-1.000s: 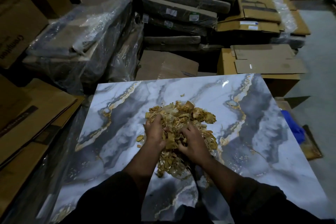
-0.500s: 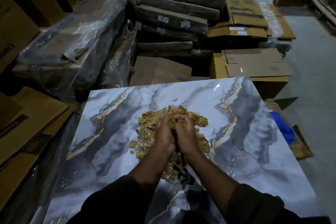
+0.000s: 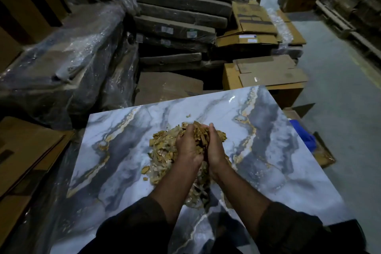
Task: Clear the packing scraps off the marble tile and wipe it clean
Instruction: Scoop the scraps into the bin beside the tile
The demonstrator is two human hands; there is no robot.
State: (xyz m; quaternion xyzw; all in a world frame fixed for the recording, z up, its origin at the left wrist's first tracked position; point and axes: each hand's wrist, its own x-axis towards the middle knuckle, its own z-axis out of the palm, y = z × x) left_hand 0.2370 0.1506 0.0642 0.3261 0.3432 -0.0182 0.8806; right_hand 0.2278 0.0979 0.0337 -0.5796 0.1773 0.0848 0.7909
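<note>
Dim storeroom, marble tile (image 3: 268, 175) lying flat: left hand (image 3: 188, 146) and right hand (image 3: 214, 148), cupped together, clasp a handful of packing scraps (image 3: 162, 150) above the central heap; clearing step, wiping not begun; next, carry the load off the tile without spilling

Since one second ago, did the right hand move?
Yes. The right hand moved left across the scrap pile, away from the gold vein, and now meets the left hand.

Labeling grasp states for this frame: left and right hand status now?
Left hand: cupped, holding cardboard scraps.
Right hand: cupped, holding the same scraps against the left, above the marble tile.
</note>
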